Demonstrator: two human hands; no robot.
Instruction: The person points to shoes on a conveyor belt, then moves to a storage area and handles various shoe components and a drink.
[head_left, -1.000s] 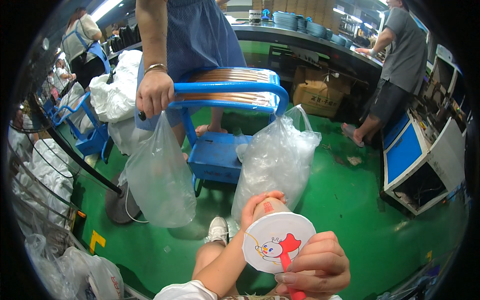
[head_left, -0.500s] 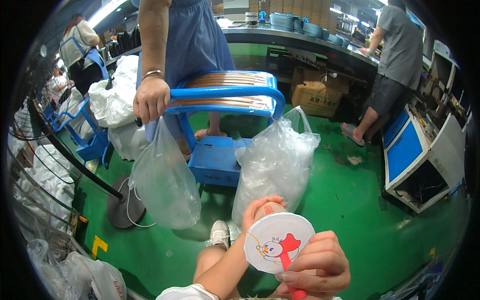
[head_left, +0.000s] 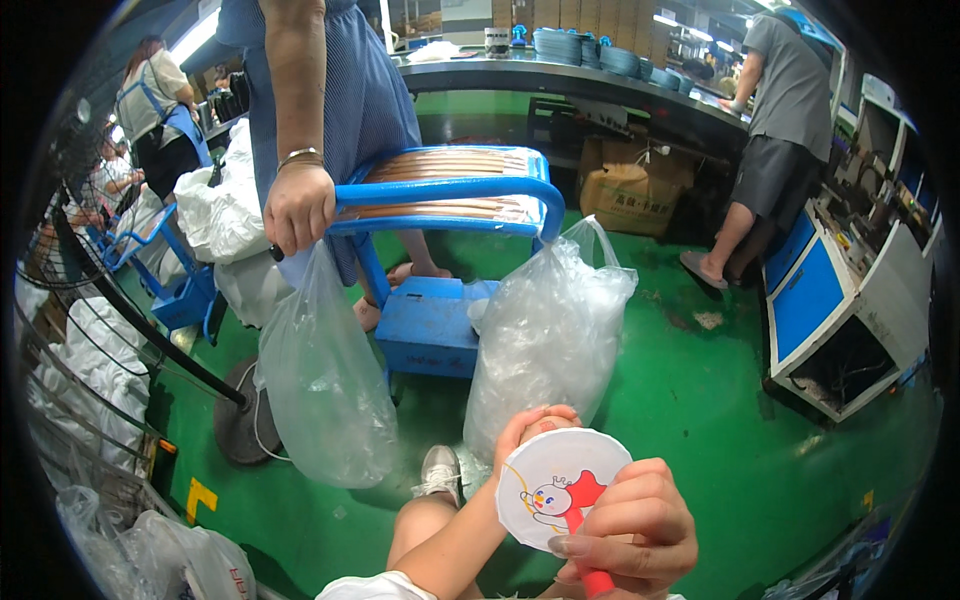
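A round white hand fan [head_left: 530, 490] with a cartoon snowman print and a red handle is raised in front of me. My right hand [head_left: 640, 525] is closed around its handle, thumb and fingertips against the lower right of the disc. Behind the disc's upper edge, my left hand [head_left: 520, 432] is curled, with the disc covering much of it. A small pale tan patch with red marks [head_left: 550, 426] shows at its fingers; I cannot make out what it is.
Before me stands a blue trolley [head_left: 430, 325] with clear plastic bags [head_left: 550, 340] on its sides. A co-worker's hand [head_left: 298, 205] grips its bar. A fan stand base [head_left: 240, 415] is at left, an open cabinet [head_left: 840, 310] at right. My shoe [head_left: 438, 470] rests on green floor.
The co-worker at the trolley has shifted left, and the left plastic bag hangs slightly lower in view. The disc has moved slightly right, covering more of the red marks by my left hand.
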